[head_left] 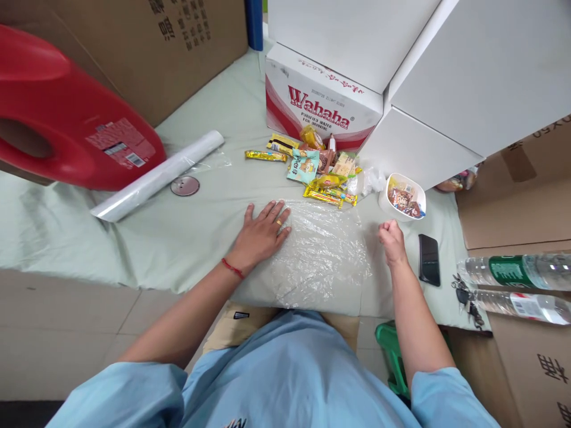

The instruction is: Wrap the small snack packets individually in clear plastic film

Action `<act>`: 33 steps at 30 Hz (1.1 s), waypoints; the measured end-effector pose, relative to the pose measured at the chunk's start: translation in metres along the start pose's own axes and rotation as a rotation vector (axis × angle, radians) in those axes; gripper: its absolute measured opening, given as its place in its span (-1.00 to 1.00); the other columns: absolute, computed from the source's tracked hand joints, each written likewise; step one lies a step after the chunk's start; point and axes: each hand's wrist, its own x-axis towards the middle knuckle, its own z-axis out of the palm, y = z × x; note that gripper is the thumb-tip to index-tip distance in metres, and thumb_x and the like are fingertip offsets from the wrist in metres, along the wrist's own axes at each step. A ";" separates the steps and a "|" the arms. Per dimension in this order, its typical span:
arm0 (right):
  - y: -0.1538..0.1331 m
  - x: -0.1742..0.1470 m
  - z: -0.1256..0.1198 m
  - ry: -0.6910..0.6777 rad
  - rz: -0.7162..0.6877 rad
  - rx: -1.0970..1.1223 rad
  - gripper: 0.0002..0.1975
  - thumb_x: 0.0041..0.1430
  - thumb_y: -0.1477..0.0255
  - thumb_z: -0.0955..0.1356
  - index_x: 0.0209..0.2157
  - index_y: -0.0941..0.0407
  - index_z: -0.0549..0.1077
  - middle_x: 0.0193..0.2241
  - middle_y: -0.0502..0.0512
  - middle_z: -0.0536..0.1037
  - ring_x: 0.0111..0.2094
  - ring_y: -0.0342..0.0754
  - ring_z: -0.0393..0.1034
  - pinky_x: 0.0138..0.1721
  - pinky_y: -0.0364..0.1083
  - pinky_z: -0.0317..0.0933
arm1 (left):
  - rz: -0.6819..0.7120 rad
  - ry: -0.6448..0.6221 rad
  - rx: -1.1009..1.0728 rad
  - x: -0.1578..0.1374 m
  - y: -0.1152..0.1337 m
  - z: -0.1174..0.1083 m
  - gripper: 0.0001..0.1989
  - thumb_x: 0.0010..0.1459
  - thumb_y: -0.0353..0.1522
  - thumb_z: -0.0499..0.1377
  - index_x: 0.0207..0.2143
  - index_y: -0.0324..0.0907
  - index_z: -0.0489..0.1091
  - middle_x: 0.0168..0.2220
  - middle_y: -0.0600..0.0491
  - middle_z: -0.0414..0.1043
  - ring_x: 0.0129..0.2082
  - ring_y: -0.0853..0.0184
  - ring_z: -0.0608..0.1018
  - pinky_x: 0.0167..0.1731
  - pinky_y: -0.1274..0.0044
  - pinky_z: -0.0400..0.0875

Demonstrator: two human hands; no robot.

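The blue shirt [294, 356] comes closest, its front meeting the near edge of the cloth-covered counter [209, 249], where a crinkled clear plastic sheet [325, 255] lies spread right up to that edge. The two hands are well apart, one toward each side of the sheet. The left hand [265, 229] rests palm down with fingers spread over the sheet's upper left edge; the right hand [392, 241] is curled into a fist just beyond its right edge, and whether anything is pinched inside I cannot tell. On the left, a stretch of pale green cloth gives the left forearm room as far as the metal disc [185, 186] and the slanting film roll [160, 175]. The right side is tighter: a white tub [387, 206] of wrapped snacks stands just ahead of the fist, a black phone [429, 260] lies near the wrist, and keys [466, 297] sit close to the right-hand edge. Beyond the sheet's far edge, heaped snack packets [306, 165] reach back to the Wahaha carton [321, 101].
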 end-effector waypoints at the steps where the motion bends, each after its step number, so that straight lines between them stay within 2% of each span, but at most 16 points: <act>1: -0.005 0.007 0.004 0.024 -0.048 -0.064 -0.71 0.10 0.16 0.34 -0.34 0.00 0.15 -0.42 -0.07 0.30 -0.46 -0.11 0.13 -0.41 -0.10 0.17 | 0.001 0.004 -0.002 0.000 0.000 0.000 -0.41 0.49 -0.15 -0.14 0.48 -0.04 0.14 0.52 -0.12 0.07 0.51 0.02 0.15 0.45 -0.13 -0.29; 3: -0.021 0.024 0.016 0.063 -0.149 -0.171 -0.72 0.01 0.30 0.37 -0.24 0.02 0.26 -0.31 0.01 0.39 -0.35 -0.04 0.25 -0.24 -0.01 0.30 | 0.005 0.008 -0.007 -0.001 -0.001 0.001 -0.41 0.50 -0.14 -0.14 0.48 -0.03 0.14 0.52 -0.11 0.06 0.51 0.03 0.15 0.45 -0.13 -0.29; 5: -0.041 0.042 0.033 0.059 -0.315 -0.284 -0.62 0.03 0.39 0.36 -0.06 0.06 0.34 -0.13 0.15 0.45 -0.14 0.08 0.35 -0.01 0.12 0.33 | 0.008 0.009 -0.009 -0.001 -0.002 0.001 -0.42 0.50 -0.13 -0.14 0.48 -0.03 0.15 0.52 -0.10 0.06 0.51 0.03 0.14 0.46 -0.12 -0.29; 7: -0.064 0.062 0.054 0.027 -0.497 -0.363 -0.48 0.09 0.45 0.36 0.13 0.09 0.33 0.11 0.30 0.41 0.15 0.21 0.29 0.21 0.25 0.22 | 0.011 0.010 -0.008 -0.001 -0.002 0.002 -0.42 0.51 -0.13 -0.14 0.47 -0.04 0.16 0.52 -0.10 0.06 0.52 0.04 0.14 0.46 -0.12 -0.30; 9: -0.084 0.081 0.075 -0.029 -0.627 -0.425 -0.40 0.14 0.46 0.38 0.24 0.09 0.30 0.30 0.33 0.28 0.35 0.29 0.10 0.34 0.35 0.06 | 0.011 0.009 -0.004 -0.001 -0.002 0.001 -0.42 0.51 -0.13 -0.14 0.47 -0.05 0.16 0.52 -0.09 0.05 0.52 0.06 0.13 0.46 -0.11 -0.30; 12: -0.106 0.100 0.095 -0.124 -0.721 -0.483 -0.51 0.18 0.41 0.44 0.15 0.03 0.39 0.37 0.24 0.25 0.46 0.34 -0.08 0.41 0.40 -0.09 | 0.009 0.001 0.001 -0.002 -0.002 0.001 -0.42 0.51 -0.13 -0.15 0.46 -0.07 0.18 0.52 -0.08 0.05 0.52 0.07 0.13 0.46 -0.11 -0.29; 14: -0.114 0.100 0.094 -0.141 -0.731 -0.477 -0.64 0.22 0.36 0.43 0.04 0.03 0.41 0.28 0.26 0.37 0.45 0.33 -0.03 0.41 0.39 -0.09 | 0.001 0.002 -0.005 -0.002 -0.001 0.000 -0.43 0.51 -0.13 -0.15 0.45 -0.07 0.20 0.52 -0.07 0.05 0.52 0.07 0.14 0.47 -0.10 -0.29; 16: -0.118 0.088 0.082 -0.107 -0.695 -0.424 -0.71 0.28 0.31 0.40 0.00 0.04 0.37 0.16 0.30 0.48 0.34 0.29 0.18 0.36 0.34 0.05 | -0.006 0.012 -0.019 -0.002 -0.001 0.001 -0.43 0.51 -0.13 -0.14 0.44 -0.06 0.21 0.52 -0.06 0.06 0.52 0.09 0.14 0.48 -0.08 -0.30; 19: -0.117 0.051 0.059 -0.094 -0.613 -0.314 -0.73 0.33 0.22 0.35 -0.04 0.02 0.31 0.04 0.28 0.54 0.07 0.18 0.45 0.10 0.16 0.34 | -0.001 0.024 -0.044 -0.002 -0.001 0.002 -0.44 0.50 -0.15 -0.12 0.44 -0.05 0.21 0.52 -0.05 0.07 0.52 0.11 0.13 0.49 -0.05 -0.34; 21: -0.112 0.020 0.051 -0.227 -0.636 -0.295 -0.75 0.29 0.22 0.38 -0.11 0.00 0.29 -0.01 0.23 0.56 0.00 0.15 0.47 -0.01 0.10 0.38 | 0.007 0.028 -0.058 -0.002 -0.002 0.002 -0.44 0.50 -0.15 -0.12 0.44 -0.05 0.21 0.52 -0.05 0.07 0.52 0.10 0.13 0.49 -0.04 -0.35; 24: -0.101 -0.025 0.058 -0.445 -0.700 -0.375 -0.77 0.20 0.33 0.42 -0.18 0.00 0.31 -0.01 0.24 0.57 -0.02 0.18 0.46 0.00 0.14 0.35 | 0.006 0.026 -0.069 -0.002 -0.003 0.002 -0.44 0.50 -0.16 -0.11 0.44 -0.08 0.21 0.52 -0.09 0.07 0.52 0.08 0.14 0.48 -0.06 -0.34; 28: -0.087 -0.060 0.072 -0.593 -0.701 -0.406 -0.70 0.21 0.33 0.48 -0.08 0.02 0.38 0.10 0.27 0.56 0.08 0.26 0.43 0.11 0.24 0.30 | 0.005 0.026 -0.057 -0.002 -0.002 0.000 -0.44 0.50 -0.17 -0.10 0.44 -0.09 0.22 0.51 -0.11 0.07 0.51 0.07 0.15 0.47 -0.09 -0.33; 30: -0.078 -0.068 0.070 -0.609 -0.680 -0.326 -0.67 0.25 0.29 0.47 0.00 0.00 0.39 0.13 0.25 0.55 0.15 0.25 0.41 0.17 0.26 0.28 | 0.017 0.030 -0.057 -0.002 -0.001 -0.001 -0.43 0.50 -0.13 -0.10 0.44 -0.08 0.22 0.51 -0.11 0.09 0.51 0.06 0.15 0.47 -0.08 -0.32; 33: -0.060 -0.074 0.057 -0.503 -0.582 -0.259 -0.73 0.31 0.28 0.41 0.01 -0.02 0.41 0.08 0.21 0.59 0.10 0.22 0.45 0.15 0.26 0.32 | 0.023 0.032 -0.060 -0.002 0.000 -0.002 -0.39 0.48 -0.05 -0.09 0.44 -0.07 0.22 0.50 -0.11 0.10 0.51 0.05 0.16 0.47 -0.07 -0.32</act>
